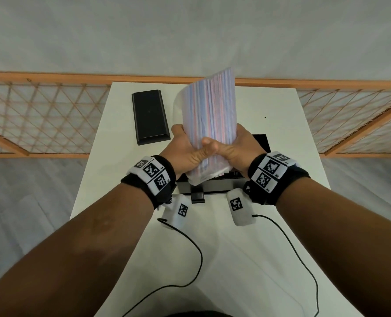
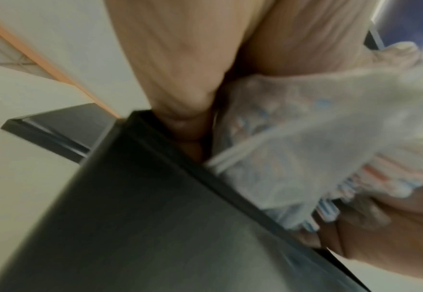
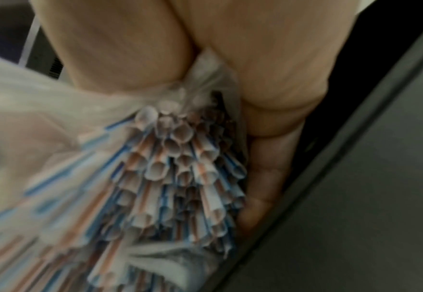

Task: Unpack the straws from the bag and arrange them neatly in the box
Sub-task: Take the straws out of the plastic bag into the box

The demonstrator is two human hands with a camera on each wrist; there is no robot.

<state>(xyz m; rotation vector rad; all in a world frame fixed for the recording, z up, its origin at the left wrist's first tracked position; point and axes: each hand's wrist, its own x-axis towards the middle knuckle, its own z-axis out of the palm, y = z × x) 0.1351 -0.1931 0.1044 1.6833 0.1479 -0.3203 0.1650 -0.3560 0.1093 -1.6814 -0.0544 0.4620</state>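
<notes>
Plastic bag (image 1: 209,104) of striped straws (image 3: 180,177) stands tilted in our left hand (image 1: 185,149) and right hand (image 1: 238,147), both wrapped round it. Black box (image 1: 262,143) sits beneath; its lid (image 1: 150,116) lies at ten o'clock on the counter (image 1: 281,124).

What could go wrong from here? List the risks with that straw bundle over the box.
1. Both the left hand and the right hand grip the bag of straws low down, so the tall upper part may tip or sag.
2. The right wrist view shows open straw ends poking out of the plastic; they could slide out unevenly and scatter beside the box.
3. The lid lies close by on the table and could be knocked.
</notes>
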